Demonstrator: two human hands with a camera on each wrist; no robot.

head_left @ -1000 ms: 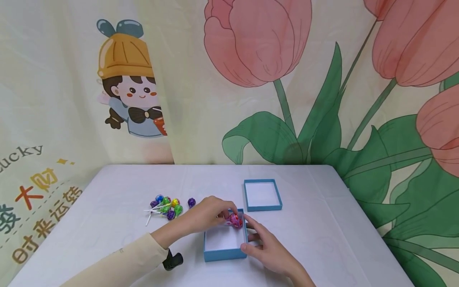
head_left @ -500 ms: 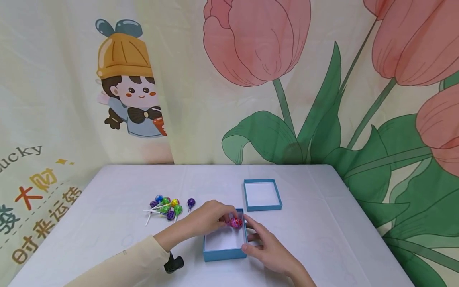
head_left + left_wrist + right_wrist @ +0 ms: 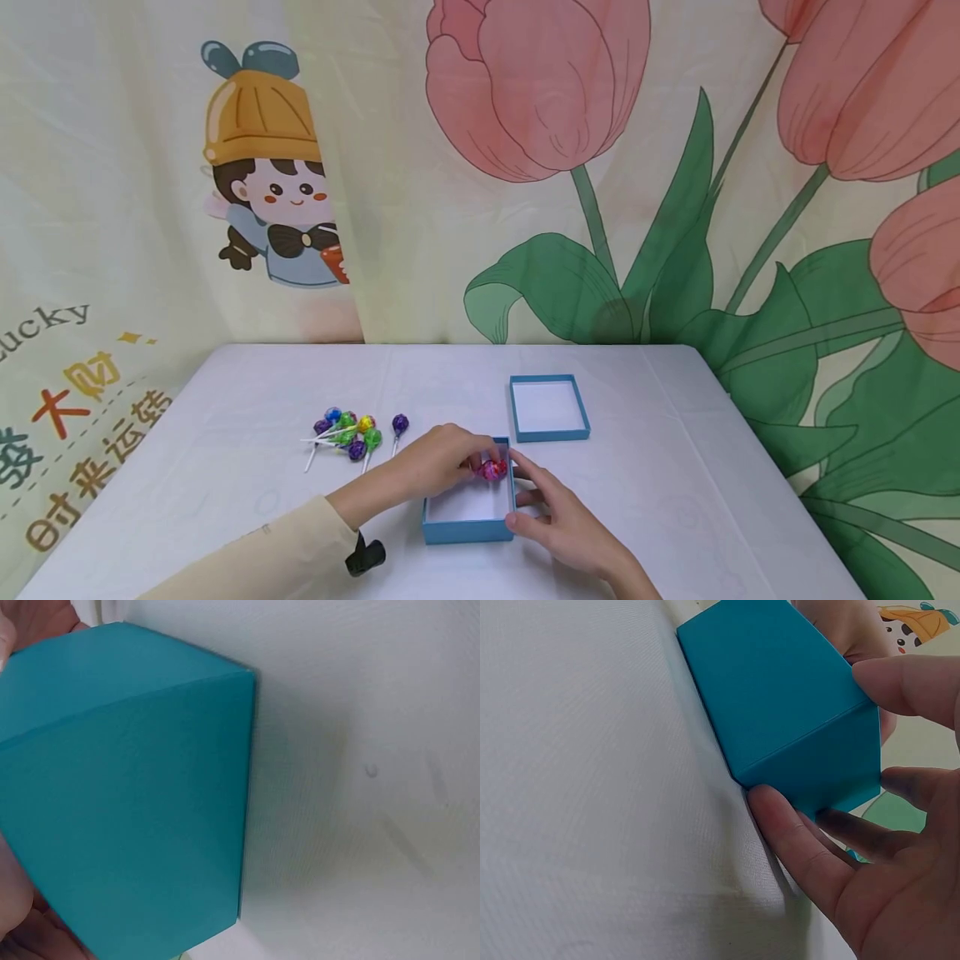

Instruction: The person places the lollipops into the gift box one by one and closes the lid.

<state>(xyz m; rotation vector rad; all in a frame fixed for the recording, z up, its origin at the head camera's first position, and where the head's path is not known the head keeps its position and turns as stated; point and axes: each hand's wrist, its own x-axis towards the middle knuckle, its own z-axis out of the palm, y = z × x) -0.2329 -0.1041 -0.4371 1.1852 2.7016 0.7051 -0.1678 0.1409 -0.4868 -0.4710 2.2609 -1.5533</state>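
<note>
My left hand (image 3: 446, 458) reaches over the blue box (image 3: 468, 532), its fingers bent in close at the red-wrapped candy (image 3: 492, 471). That candy sits inside the box's walls, towards the far right corner. I seem to have it in a pinch, though my own knuckles hide the contact, and I can't tell whether it is one piece or more.

My right hand (image 3: 555, 521) steadies the box from outside: the fingers are spread well apart, the tips touching the right wall and the thumb by the near right corner.

Both wrist views are mostly blocked by the box's blue walls, so neither shows the inside. From above, my left hand covers the far left part of the box.

On the white desk (image 3: 637, 467), a shallow blue tray (image 3: 550, 435) lies flat beyond the box and a little to the right, apart from it. To the left is a cluster of lollipops (image 3: 347, 432), purple, green, blue and yellow, with white sticks crossing. A lone purple lollipop (image 3: 401, 423) lies between them and the box, its stick pointing towards my forearm. A black device (image 3: 366, 557) hangs at my left cuff, below the beige sleeve (image 3: 262, 554). Behind the desk hangs a tulip-printed backdrop (image 3: 420, 250).
</note>
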